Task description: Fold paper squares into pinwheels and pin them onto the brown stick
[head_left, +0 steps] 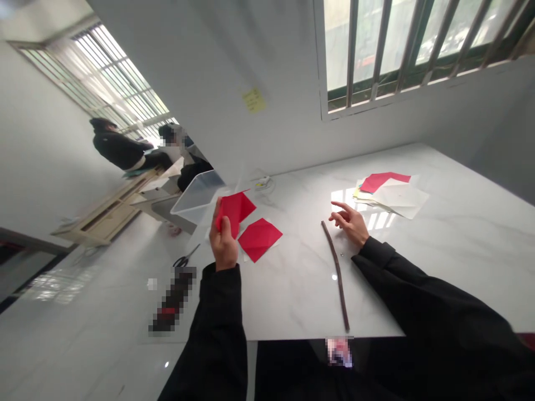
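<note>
Between the thumb and fingers of my left hand point(224, 245) is a folded piece of red paper point(234, 214), raised a little above the table. Just right of it, a second red paper point(259, 239) with creases lies on the white table point(292, 295). My right hand point(350, 224) hovers at or rests on the tabletop, index finger stretched out and the others loosely bent, holding nothing. Beside it a thin brown stick point(337, 275) lies lengthwise, pointing toward the near edge. A tiny object point(341, 254), too small to name, sits near the stick.
Scissors point(186, 257) and a blurred-out dark item point(173, 303) lie at the left. A clear plastic bin point(196, 192) stands behind my left hand. A paper pile point(397, 195) is at the far right, and a white cable point(264, 182) near the wall. Two people sit in the background.
</note>
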Motion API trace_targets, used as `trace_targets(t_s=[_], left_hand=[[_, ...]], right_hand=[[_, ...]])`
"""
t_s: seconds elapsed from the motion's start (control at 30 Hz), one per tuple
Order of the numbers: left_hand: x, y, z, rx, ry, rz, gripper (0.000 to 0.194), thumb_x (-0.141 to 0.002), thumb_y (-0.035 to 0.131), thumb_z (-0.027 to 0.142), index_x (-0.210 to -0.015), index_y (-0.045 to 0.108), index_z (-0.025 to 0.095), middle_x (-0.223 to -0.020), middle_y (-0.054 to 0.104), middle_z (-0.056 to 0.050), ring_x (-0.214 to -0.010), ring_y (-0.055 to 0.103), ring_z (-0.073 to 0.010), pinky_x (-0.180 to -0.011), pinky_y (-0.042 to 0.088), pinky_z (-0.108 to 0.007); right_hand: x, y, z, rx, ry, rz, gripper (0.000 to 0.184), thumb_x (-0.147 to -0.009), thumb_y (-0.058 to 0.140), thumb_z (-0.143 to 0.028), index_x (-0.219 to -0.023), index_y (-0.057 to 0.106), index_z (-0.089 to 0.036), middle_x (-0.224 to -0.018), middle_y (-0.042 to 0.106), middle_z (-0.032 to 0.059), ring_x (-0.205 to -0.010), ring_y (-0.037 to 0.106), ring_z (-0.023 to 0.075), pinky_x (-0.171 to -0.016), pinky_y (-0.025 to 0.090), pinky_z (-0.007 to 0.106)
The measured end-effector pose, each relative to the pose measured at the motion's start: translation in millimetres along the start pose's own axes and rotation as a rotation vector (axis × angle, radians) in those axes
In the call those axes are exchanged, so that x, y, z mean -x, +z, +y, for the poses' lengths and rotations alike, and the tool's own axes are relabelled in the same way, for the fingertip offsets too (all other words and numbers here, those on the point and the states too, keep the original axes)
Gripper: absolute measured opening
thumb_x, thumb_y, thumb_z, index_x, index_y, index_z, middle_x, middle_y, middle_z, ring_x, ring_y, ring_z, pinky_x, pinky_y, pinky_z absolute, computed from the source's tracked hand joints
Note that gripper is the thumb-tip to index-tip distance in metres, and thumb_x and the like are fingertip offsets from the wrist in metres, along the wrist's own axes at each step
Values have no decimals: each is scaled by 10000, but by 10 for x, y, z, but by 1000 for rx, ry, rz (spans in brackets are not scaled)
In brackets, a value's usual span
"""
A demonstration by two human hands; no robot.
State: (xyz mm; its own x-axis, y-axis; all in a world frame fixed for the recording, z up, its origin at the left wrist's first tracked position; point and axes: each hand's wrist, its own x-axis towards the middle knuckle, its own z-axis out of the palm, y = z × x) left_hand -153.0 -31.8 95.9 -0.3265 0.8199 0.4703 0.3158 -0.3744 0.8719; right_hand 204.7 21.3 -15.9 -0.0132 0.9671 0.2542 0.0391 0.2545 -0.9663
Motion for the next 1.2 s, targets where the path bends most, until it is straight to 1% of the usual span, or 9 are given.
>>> trace_targets(t_s=[0.1,0.27,0.43,0.57,0.7,0.8,0.97,1.1,1.2], left_hand=[[68,-144,-146,-495,162,-218,617,-1026,501,570,-1597,519,335,-1760,343,-19,-1655,259,-299,-1362,201,-496],[411,56,-750,-1056,-26,-742,813,-932,580,665,-1656,421,333,-1769,294,-75,-1657,210,-401,-1325,157,-644],[473,72,-827,-1079,3,-691,842,-949,523,694,-1689,348,333,-1788,247,-46,-1666,171,-402,-1335,130,-629],[472,87,-687,-1023,134,-490,780,-919,593,620,-1622,482,302,-1728,406,-62,-1627,269,-407,-1338,176,-576],[525,351,-569,-916,242,-338,329,-986,499,431,-1083,773,279,-1035,762,-92,-1045,672,-306,-1022,488,-441],[573,720,-505,-849,147,-341,279,-968,480,365,-790,668,260,-633,587,-18,-646,556,-204,-694,409,-338],[682,1204,-502,-602,46,-284,271,-912,502,342,-665,502,229,-552,465,24,-533,407,-134,-617,288,-293],[703,1162,-594,-510,-20,-245,359,-906,512,387,-613,377,231,-519,331,46,-506,315,-118,-589,250,-288],[681,1050,-644,-448,-76,-204,387,-913,503,413,-612,337,235,-511,294,53,-506,295,-117,-575,240,-284]], right_hand=[[-25,15,44,25,8,1,628,-933,670,-604,-1399,662,-183,-856,792,60,-660,632,186,-694,595,365],[-55,25,94,78,27,-12,541,-947,651,-559,-1347,695,-198,-861,795,56,-651,636,180,-704,583,361],[-75,26,108,86,49,7,468,-962,635,-533,-1276,730,-199,-865,792,53,-656,629,174,-706,558,352],[-101,22,142,62,51,26,463,-951,637,-563,-1222,746,-204,-844,783,50,-649,617,172,-694,555,348],[-137,-9,204,-46,90,107,496,-920,670,-600,-1164,752,-175,-806,760,55,-623,600,161,-639,528,325],[-154,-36,249,-132,96,200,531,-896,695,-620,-1150,742,-156,-754,728,42,-597,578,151,-599,487,305],[-109,-35,268,-58,91,296,486,-909,669,-626,-1019,769,-163,-780,737,64,-646,618,177,-648,514,326],[-37,-9,230,202,28,300,401,-965,602,-551,-995,797,-202,-877,786,86,-784,694,239,-764,557,381],[-63,-125,208,542,-236,321,326,-990,559,-443,-935,791,-220,-959,802,90,-893,693,271,-907,545,437]])
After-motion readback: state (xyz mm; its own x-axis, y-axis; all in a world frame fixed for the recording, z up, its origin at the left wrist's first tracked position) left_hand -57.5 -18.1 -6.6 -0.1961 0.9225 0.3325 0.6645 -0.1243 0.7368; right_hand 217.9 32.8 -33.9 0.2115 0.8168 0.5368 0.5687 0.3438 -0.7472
